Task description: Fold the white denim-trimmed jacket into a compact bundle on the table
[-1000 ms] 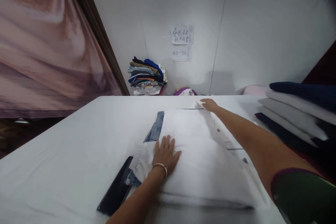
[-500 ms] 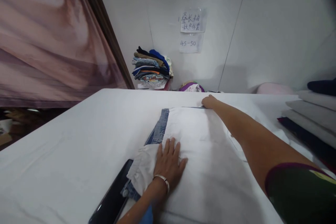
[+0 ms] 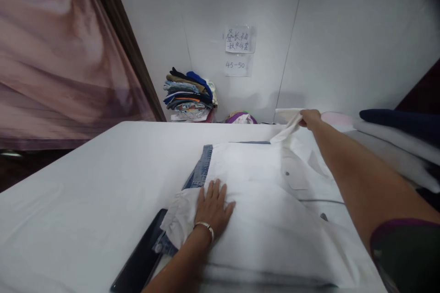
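Note:
A white garment (image 3: 254, 210) lies spread on the table, with a gathered edge at its left and buttons showing at its right. My left hand (image 3: 215, 208) rests flat on it, fingers spread. My right hand (image 3: 311, 119) is closed on a raised strip of white fabric (image 3: 290, 128) at the far right and holds it above the table. Blue denim (image 3: 201, 167) sticks out from beneath the white garment along its left side. A dark, flat, glossy object (image 3: 140, 252) lies on the table beside the near left edge.
The white table (image 3: 103, 183) reaches toward the wall. At its far side stands a pile of folded clothes (image 3: 190, 94). More folded garments (image 3: 395, 137) are stacked at the right. Handwritten paper signs (image 3: 239, 46) hang on the wall, and a pink curtain (image 3: 58, 55) hangs at left.
My right hand has moved right and up from the far edge, lifting and pulling back white fabric; more buttons now show. My left hand stays on the garment. The view has shifted slightly.

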`<state>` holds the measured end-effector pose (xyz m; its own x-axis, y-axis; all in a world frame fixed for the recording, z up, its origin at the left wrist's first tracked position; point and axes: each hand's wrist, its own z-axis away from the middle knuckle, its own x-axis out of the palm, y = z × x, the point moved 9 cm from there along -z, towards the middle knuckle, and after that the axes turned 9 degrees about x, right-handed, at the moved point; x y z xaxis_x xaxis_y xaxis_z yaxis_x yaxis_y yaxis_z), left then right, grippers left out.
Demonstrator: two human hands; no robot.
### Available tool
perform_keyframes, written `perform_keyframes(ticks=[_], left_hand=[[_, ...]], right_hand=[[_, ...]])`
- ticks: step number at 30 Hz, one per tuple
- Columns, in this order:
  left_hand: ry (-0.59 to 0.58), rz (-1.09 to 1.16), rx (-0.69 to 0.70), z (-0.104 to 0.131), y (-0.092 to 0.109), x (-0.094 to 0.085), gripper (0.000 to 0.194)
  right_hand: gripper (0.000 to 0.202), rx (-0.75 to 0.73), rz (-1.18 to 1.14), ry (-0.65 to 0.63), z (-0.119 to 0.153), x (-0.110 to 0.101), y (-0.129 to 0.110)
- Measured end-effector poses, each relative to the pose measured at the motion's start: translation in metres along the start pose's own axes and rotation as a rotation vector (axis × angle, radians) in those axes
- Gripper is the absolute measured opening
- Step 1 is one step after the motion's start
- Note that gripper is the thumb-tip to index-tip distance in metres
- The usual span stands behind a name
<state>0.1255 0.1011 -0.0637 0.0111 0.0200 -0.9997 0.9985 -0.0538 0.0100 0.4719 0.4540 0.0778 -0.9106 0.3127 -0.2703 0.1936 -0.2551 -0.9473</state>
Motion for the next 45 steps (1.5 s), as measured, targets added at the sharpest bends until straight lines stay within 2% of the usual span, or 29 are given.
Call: perform_keyframes(ticks=[3,5,9,13,15,18,22,27,29,31,33,35,37,41,43,45], left_hand=[[0.004,-0.007,0.004,0.0,0.001,-0.003,0.066],[-0.001,-0.01,0.008,-0.001,0.002,-0.003,0.066],[0.002,-0.016,0.017,-0.002,0.003,-0.004,0.067],[-0.004,-0.01,0.022,-0.002,0.003,-0.005,0.068],[-0.013,-0.006,0.024,-0.002,0.004,-0.006,0.068],[-0.022,-0.002,0.029,-0.002,0.006,-0.008,0.069],[-0.035,0.006,0.026,-0.001,0.006,-0.007,0.068],[-0.096,0.105,-0.002,-0.008,-0.001,-0.014,0.067],[-0.07,0.141,-0.037,-0.016,-0.006,-0.03,0.064],[0.019,0.125,-0.056,-0.028,-0.008,-0.054,0.06],[0.109,0.075,-0.036,-0.045,-0.006,-0.078,0.057],[0.145,0.018,0.01,-0.066,-0.002,-0.092,0.058],[0.135,-0.045,0.062,-0.089,0.002,-0.096,0.06],[0.087,-0.152,0.156,-0.128,0.006,-0.091,0.065],[0.07,-0.174,0.182,-0.14,0.007,-0.089,0.065],[0.059,-0.188,0.196,-0.146,0.007,-0.09,0.056]], right_hand=[[0.011,0.108,-0.14,-0.048,0.021,-0.001,0.021],[0.011,0.105,-0.244,-0.09,0.039,-0.001,0.024],[0.011,0.009,-0.424,-0.144,0.086,-0.012,0.027],[0.02,-0.173,-0.59,-0.184,0.156,-0.031,0.046],[0.025,-0.241,-0.652,-0.216,0.197,-0.041,0.066],[0.027,-0.201,-0.668,-0.205,0.248,-0.056,0.112],[0.024,-0.119,-0.697,-0.156,0.289,-0.088,0.166],[0.021,-0.037,-0.75,-0.132,0.304,-0.128,0.201],[0.021,-0.009,-0.739,-0.148,0.306,-0.134,0.207],[0.02,0.009,-0.724,-0.157,0.308,-0.138,0.213],[0.019,0.012,-0.703,-0.162,0.309,-0.138,0.218],[0.02,0.013,-0.688,-0.172,0.309,-0.136,0.221],[0.021,0.023,-0.69,-0.182,0.309,-0.134,0.223],[0.023,0.057,-0.713,-0.176,0.311,-0.135,0.225],[0.022,0.064,-0.711,-0.174,0.312,-0.137,0.224],[0.022,0.058,-0.698,-0.163,0.313,-0.14,0.221]])
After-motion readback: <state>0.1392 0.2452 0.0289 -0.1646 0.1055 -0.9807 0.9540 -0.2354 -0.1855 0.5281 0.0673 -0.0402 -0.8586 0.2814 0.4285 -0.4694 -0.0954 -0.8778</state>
